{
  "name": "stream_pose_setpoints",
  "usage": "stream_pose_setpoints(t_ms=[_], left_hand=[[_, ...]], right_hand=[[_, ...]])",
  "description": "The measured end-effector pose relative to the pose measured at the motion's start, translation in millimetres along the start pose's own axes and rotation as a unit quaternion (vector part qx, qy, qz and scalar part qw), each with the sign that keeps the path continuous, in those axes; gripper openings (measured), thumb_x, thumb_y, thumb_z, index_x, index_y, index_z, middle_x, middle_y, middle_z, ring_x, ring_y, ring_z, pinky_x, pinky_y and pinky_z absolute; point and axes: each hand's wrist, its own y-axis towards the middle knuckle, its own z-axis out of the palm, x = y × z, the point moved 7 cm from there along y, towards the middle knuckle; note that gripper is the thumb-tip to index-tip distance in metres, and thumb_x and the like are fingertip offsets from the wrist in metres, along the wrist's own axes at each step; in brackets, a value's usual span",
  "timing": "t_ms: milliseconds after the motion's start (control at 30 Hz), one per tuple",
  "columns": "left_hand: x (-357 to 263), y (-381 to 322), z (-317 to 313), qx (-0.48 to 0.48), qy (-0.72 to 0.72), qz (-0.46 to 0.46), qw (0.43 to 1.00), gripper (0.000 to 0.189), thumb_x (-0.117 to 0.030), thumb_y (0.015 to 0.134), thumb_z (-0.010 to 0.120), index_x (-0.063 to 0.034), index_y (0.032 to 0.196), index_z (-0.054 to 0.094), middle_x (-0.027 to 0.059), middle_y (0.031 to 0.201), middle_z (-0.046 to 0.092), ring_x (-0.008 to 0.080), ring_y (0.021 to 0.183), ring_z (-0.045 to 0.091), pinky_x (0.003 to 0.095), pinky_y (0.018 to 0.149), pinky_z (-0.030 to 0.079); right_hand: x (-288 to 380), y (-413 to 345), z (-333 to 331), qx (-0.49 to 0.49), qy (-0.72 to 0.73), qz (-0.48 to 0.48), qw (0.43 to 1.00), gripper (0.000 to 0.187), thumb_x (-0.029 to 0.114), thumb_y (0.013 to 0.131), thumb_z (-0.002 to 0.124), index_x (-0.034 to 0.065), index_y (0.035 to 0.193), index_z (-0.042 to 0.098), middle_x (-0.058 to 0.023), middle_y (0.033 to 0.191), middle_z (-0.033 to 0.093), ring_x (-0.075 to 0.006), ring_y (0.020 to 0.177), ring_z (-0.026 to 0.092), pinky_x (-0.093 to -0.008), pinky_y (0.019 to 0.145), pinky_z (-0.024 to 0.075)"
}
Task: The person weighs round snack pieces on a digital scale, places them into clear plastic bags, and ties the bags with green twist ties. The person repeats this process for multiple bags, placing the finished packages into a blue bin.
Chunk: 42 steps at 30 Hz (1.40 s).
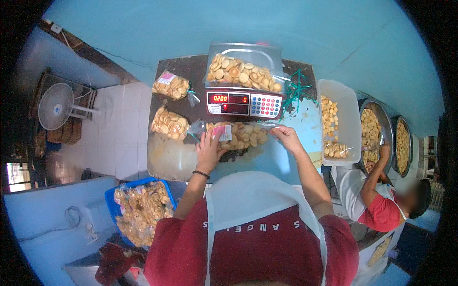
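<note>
A clear plastic bag of round biscuits (247, 136) with a pink and white label lies on the table, just in front of a digital scale (244, 104). My left hand (210, 148) rests on the bag's label end, fingers spread. At the other end, my right hand (286, 137) pinches the gathered plastic of the bag's mouth. On the scale's metal pan lies another bag of biscuits (243, 73); the red display is lit and reads 0.200 and 0. Two tied bags, the upper one (173, 85) labelled and the lower one (170, 123), lie at the table's left.
Green ties (296, 91) lie right of the scale. A plastic tub (352, 125) holds biscuits, beside round metal pans (389, 125) of biscuits, where a co-worker (379, 200) reaches in. A blue basket (110, 203) full of bagged biscuits stands at lower left. A fan (56, 106) is further left.
</note>
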Motion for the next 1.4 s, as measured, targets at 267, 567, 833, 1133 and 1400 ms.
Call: stream_pose_setpoints(t_ms=[267, 567, 833, 1133, 1400], left_hand=[[-30.9, 19.7, -42.6, 0.093, -0.018, 0.032, 0.995, 0.083, -0.028, 0.072, 0.081, -0.0151, 0.144, 0.040, 0.0149, 0.147, 0.041, 0.0370, 0.132, 0.041, 0.0502, 0.099, 0.042], [-135.5, 86.6, -167.1, -0.254, -0.259, 0.189, 0.912, 0.038, -0.019, 0.085, 0.068, -0.0102, 0.122, 0.066, 0.0159, 0.148, 0.042, 0.0364, 0.135, 0.041, 0.0449, 0.111, 0.031], [-120.0, 74.3, -161.4, -0.171, -0.526, 0.032, 0.832, 0.024, -0.008, 0.101, 0.044, 0.0031, 0.106, 0.065, 0.0076, 0.102, 0.067, 0.0130, 0.092, 0.061, 0.0275, 0.082, 0.049], [-135.2, 15.7, -215.7, -0.313, -0.364, -0.007, 0.878, 0.027, -0.020, 0.105, 0.045, 0.0006, 0.110, 0.063, 0.0038, 0.089, 0.065, 0.0084, 0.081, 0.057, 0.0239, 0.075, 0.045], [-142.9, 2.6, -229.4, -0.403, -0.365, -0.067, 0.836, 0.029, -0.022, 0.105, 0.045, -0.0004, 0.097, 0.063, -0.0003, 0.080, 0.058, 0.0064, 0.075, 0.054, 0.0212, 0.067, 0.043]], right_hand=[[121.5, 58.0, -49.4, -0.258, -0.256, -0.283, 0.887, 0.022, 0.016, 0.085, 0.069, 0.0038, 0.103, 0.069, -0.0130, 0.103, 0.066, -0.0265, 0.090, 0.061, -0.0372, 0.079, 0.0508], [279.7, -75.0, 50.0, -0.095, -0.403, -0.556, 0.721, 0.021, 0.014, 0.082, 0.066, 0.0170, 0.103, 0.066, -0.0016, 0.107, 0.064, -0.0252, 0.105, 0.060, -0.0417, 0.090, 0.0431], [165.7, -66.5, -161.1, -0.284, -0.328, -0.330, 0.838, 0.030, 0.012, 0.081, 0.070, 0.0064, 0.110, 0.064, -0.0136, 0.118, 0.064, -0.0336, 0.108, 0.059, -0.0438, 0.093, 0.0462], [-204.0, -135.7, -446.7, -0.346, -0.396, 0.318, 0.789, 0.040, 0.033, 0.090, 0.054, 0.0064, 0.119, 0.063, -0.0197, 0.120, 0.063, -0.0355, 0.114, 0.060, -0.0468, 0.094, 0.0476], [-152.9, -115.6, -403.2, -0.248, -0.497, 0.094, 0.826, 0.017, 0.020, 0.086, 0.065, 0.0040, 0.088, 0.069, -0.0199, 0.093, 0.068, -0.0408, 0.086, 0.066, -0.0457, 0.077, 0.0519]])
